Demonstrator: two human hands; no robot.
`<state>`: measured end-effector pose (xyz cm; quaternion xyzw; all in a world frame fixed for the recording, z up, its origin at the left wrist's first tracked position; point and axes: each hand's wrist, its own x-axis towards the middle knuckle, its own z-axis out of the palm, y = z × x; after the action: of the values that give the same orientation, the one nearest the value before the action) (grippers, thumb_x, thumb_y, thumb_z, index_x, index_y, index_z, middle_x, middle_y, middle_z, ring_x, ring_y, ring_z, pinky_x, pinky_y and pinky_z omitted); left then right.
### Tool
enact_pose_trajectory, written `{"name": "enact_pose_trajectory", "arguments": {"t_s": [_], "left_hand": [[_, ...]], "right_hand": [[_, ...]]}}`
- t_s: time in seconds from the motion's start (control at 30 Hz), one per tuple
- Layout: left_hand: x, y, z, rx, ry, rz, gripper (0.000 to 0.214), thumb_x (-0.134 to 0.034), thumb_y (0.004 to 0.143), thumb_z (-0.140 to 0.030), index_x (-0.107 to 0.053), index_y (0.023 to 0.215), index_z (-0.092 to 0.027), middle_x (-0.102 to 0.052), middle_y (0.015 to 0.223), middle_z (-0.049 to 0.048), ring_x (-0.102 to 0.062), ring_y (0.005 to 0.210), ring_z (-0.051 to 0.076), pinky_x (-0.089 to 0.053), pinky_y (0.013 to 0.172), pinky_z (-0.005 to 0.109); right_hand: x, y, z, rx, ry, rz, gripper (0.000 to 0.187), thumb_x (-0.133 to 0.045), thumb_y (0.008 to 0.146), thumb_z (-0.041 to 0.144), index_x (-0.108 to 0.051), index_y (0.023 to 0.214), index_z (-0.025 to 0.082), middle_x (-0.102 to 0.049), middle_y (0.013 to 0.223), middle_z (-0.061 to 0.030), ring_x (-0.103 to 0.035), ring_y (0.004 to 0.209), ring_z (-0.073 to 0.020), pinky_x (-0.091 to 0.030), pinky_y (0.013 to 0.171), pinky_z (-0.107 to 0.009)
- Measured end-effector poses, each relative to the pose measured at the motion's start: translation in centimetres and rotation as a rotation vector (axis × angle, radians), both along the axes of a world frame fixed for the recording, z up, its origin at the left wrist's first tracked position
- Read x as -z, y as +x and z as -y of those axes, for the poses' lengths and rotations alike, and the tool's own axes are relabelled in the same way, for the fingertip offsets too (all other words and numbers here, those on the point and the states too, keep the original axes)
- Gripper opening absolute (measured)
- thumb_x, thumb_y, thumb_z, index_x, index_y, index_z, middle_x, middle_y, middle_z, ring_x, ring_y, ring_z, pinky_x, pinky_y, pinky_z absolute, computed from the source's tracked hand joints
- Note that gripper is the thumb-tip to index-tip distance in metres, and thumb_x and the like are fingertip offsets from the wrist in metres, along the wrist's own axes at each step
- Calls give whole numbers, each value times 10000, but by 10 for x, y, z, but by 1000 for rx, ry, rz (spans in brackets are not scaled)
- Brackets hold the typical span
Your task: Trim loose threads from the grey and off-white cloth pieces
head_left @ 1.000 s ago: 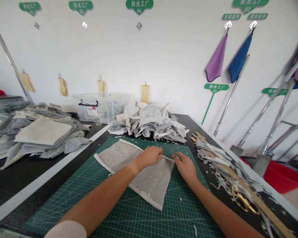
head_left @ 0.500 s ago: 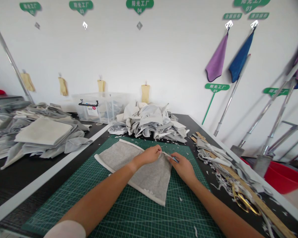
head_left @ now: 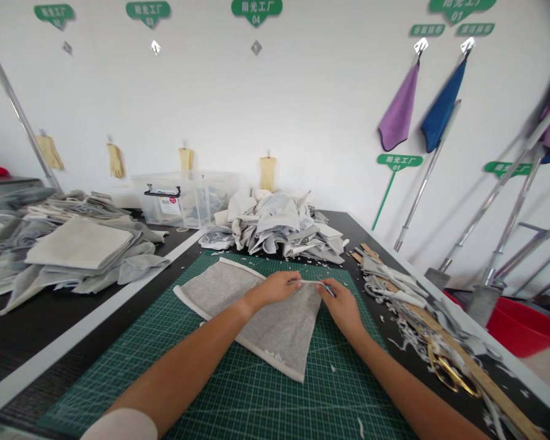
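Observation:
A grey cloth piece with white edge bands (head_left: 275, 330) lies slantwise on the green cutting mat (head_left: 348, 391). My left hand (head_left: 279, 287) pinches the cloth's far edge and lifts it slightly off the mat. At the far right corner is my right hand (head_left: 343, 302), closed around a small slim tool with a blue part (head_left: 329, 289); its tip is hidden by the fingers, so its kind cannot be told. Between the two hands a short stretch of the white edge is pulled straight. Small white scraps cling to the near edge band.
Behind the mat is a heap of grey and white cloth pieces (head_left: 275, 223); a clear plastic box (head_left: 165, 205) stands to its left. Stacked cloths (head_left: 80, 241) lie at the left. On the right are gold-handled scissors (head_left: 449, 373), a wooden strip (head_left: 476, 373) and cut scraps (head_left: 394, 287).
My right hand has shifted slightly right with the tool. The edge between my hands is now raised and straighter, and my left fingers have turned a little.

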<state>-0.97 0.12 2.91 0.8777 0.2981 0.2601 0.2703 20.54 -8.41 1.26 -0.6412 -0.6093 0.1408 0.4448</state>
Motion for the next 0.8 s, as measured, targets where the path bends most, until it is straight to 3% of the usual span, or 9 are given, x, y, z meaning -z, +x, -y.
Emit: {"name": "enact_pose_trajectory", "arguments": {"t_s": [0.13,0.23,0.47,0.67,0.8], "left_hand": [[-3,4,7,9,41,77,282,-564,919,-390,-675,1126,-233,-697,970,17,-616,878,185,-443,785,262],[-5,7,8,71,31,134,262,-542,936,-378,-700,1058,-209,-706,1017,35,-621,957,194,-450,845,263],[1,8,4,73,-14,111,311,-480,970,-386,-708,962,-175,-708,899,28,-628,840,173,-448,767,253],[6,13,9,44,-72,174,328,-593,910,-441,-669,1128,-208,-699,990,33,-619,905,180,-462,818,267],[3,16,15,84,-52,195,287,-609,905,-416,-678,1090,-209,-686,986,26,-600,935,180,-452,834,266]], "right_hand": [[1,-1,0,-38,11,-4,322,-530,902,540,-695,951,268,-735,847,-6,-655,757,-229,-439,676,-299],[0,-2,1,-27,29,2,313,-543,895,535,-697,966,271,-737,866,-8,-660,775,-233,-446,690,-305],[-4,-3,2,-38,72,-49,326,-550,896,518,-714,964,245,-753,969,-42,-668,841,-241,-456,741,-313],[-5,-3,3,-59,66,-10,346,-531,925,533,-703,872,237,-713,810,-7,-612,737,-208,-414,672,-286],[-6,-4,5,-66,55,16,388,-513,935,549,-693,806,231,-644,703,11,-566,692,-189,-390,637,-271]]}}
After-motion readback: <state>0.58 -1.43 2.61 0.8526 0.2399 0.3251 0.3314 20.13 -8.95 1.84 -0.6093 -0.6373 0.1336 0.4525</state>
